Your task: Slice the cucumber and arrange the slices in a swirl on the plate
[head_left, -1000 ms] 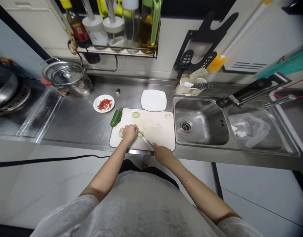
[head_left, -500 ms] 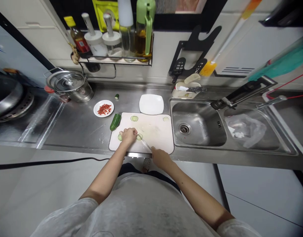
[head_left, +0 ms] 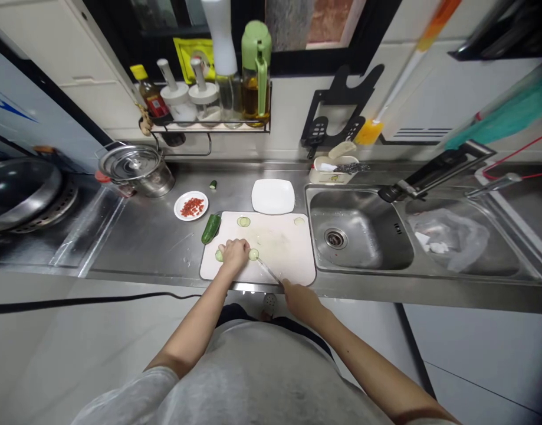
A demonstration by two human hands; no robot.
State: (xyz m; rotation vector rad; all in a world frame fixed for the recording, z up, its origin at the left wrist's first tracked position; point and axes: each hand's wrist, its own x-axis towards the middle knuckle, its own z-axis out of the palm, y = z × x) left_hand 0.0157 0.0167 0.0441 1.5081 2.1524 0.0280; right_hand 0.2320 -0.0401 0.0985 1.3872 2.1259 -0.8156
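My left hand (head_left: 233,254) rests curled on a white cutting board (head_left: 288,260), pressing down on a piece of cucumber whose cut ends show on both sides of my fingers. My right hand (head_left: 299,298) is at the counter's front edge, closed round the handle of a knife (head_left: 268,270); its blade points up-left toward the cut slice (head_left: 253,254). Two loose cucumber slices (head_left: 243,221) lie near the board's far edge. A dark green cucumber half (head_left: 211,228) lies at the board's left corner.
A small white plate of chopped red chilli (head_left: 191,206) and an empty white square plate (head_left: 273,196) sit behind the board. A steel pot (head_left: 135,169) stands at left, a double sink (head_left: 359,227) at right. A rack of bottles (head_left: 209,97) hangs on the wall.
The camera has tilted up a little, so everything sits lower in view. My hands keep the same hold; the knife blade stays beside the cucumber piece.
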